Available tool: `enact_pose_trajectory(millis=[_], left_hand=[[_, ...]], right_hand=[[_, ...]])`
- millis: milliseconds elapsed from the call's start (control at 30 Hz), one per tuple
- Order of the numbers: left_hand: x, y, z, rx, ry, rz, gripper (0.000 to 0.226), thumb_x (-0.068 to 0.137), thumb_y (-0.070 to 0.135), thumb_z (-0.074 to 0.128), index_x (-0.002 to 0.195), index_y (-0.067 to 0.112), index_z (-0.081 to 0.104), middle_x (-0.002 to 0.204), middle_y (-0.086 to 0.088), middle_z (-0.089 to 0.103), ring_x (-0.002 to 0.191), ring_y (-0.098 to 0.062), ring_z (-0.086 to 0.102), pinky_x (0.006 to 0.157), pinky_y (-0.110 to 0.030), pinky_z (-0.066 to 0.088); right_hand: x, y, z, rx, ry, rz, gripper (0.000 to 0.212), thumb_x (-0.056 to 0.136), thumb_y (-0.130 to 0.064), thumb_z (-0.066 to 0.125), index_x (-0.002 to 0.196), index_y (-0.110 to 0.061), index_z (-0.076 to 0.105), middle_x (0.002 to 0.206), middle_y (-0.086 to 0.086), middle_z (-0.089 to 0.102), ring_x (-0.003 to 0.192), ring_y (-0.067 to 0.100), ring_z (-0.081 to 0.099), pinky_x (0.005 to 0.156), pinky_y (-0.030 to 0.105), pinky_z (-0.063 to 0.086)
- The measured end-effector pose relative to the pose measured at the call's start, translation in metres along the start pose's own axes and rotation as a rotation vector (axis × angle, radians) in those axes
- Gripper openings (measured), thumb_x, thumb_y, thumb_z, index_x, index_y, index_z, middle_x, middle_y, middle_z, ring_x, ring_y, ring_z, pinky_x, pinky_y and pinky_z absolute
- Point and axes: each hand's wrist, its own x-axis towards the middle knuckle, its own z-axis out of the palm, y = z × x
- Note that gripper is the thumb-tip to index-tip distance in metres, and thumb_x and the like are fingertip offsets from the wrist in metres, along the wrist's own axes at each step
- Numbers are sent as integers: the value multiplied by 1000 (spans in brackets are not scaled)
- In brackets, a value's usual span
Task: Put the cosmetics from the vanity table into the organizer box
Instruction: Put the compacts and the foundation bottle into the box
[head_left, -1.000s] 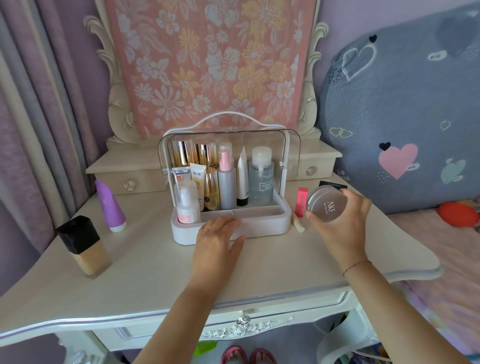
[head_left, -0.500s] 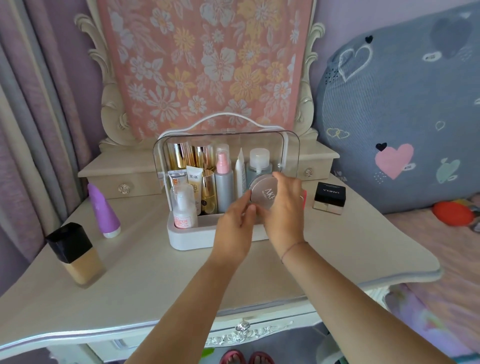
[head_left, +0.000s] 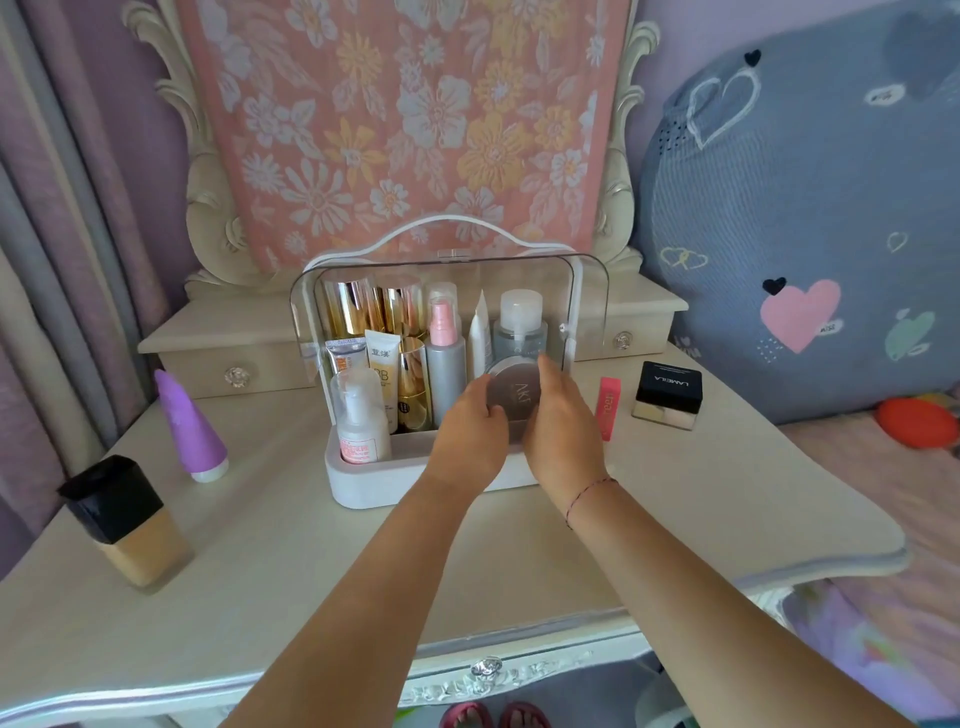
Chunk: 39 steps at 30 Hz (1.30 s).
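Note:
A white organizer box (head_left: 358, 488) with a clear raised lid stands mid-table, its back row full of bottles and tubes. Both hands hold a round silver compact (head_left: 511, 392) upright over the box's front right compartment: my left hand (head_left: 470, 441) grips its left edge, my right hand (head_left: 563, 431) its right edge. Outside the box lie a pink lipstick (head_left: 608, 408) and a black-lidded square jar (head_left: 667, 395) to the right, a purple cone-shaped bottle (head_left: 189, 426) and a black-capped foundation bottle (head_left: 127, 522) to the left.
The vanity table (head_left: 675, 519) has a curved front edge and a drawer knob (head_left: 485, 666) below. A floral cloth covers the mirror behind. Small drawers flank the box at the back. A big grey cushion and bed lie to the right.
My right hand carried the compact from the right side of the table to the box. My left hand rose off the box's front rim and took hold of the compact's left edge.

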Motion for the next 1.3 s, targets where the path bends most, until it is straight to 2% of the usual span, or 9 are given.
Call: enact_pose_trajectory(millis=[167,267,400,567,833,967,1100,1200,1300], left_hand=[[7,-1,1,99,-41,-48,36,92,5,35,124,10,51,114,-12,61,98,-28,56,82,-36,45],[7,-2,4,109,-22,-49,37,92,2,34,122,9,53,114,-12,61,92,-25,54,74,-29,42],[5,-3,5,127,46,-35,39,91,0,34,125,9,51,117,-11,60,90,-18,48,75,-24,39],[1,-6,4,118,62,-9,40,91,0,34,126,8,52,117,-10,61,97,-22,53,78,-25,39],[-9,-10,-3,103,110,33,42,91,0,33,127,13,52,115,-11,61,98,-29,57,83,-38,49],[-17,-19,-7,118,113,72,42,95,5,35,133,16,47,129,-6,54,106,-16,50,85,-21,37],[-30,-30,-9,161,147,152,42,93,3,38,130,16,51,131,-4,55,118,-18,50,88,-14,31],[-34,-33,-6,224,184,213,43,91,-1,40,130,13,51,128,-7,58,116,-22,52,89,-18,35],[-28,-28,-2,289,154,218,46,88,1,41,132,12,47,129,-9,56,116,-26,51,97,-34,41]], right_hand=[[-6,3,3,-200,5,28,57,88,-2,43,143,-12,33,138,7,46,124,27,47,97,36,33],[-9,7,2,-178,7,22,58,88,-2,45,143,-15,34,136,7,45,121,25,50,99,35,29],[-15,9,-3,-48,35,-8,57,88,1,45,143,-13,37,135,11,47,119,28,52,101,39,37],[-21,13,-6,23,33,-42,52,90,1,43,141,-10,40,137,11,47,122,27,50,103,42,39],[-28,16,-13,111,93,-77,47,91,3,44,138,-4,45,135,14,49,122,27,49,102,32,40],[-30,27,-28,173,186,-37,36,85,6,51,119,-3,58,121,13,57,107,30,56,90,34,45],[-26,46,-49,249,305,118,25,84,5,50,102,-7,64,108,9,61,95,24,59,77,27,44],[-25,58,-57,280,306,202,25,87,3,48,103,-8,64,112,8,61,97,21,58,79,30,45],[-32,63,-53,288,276,230,25,87,3,49,106,-7,63,112,8,60,99,22,57,80,28,43]])
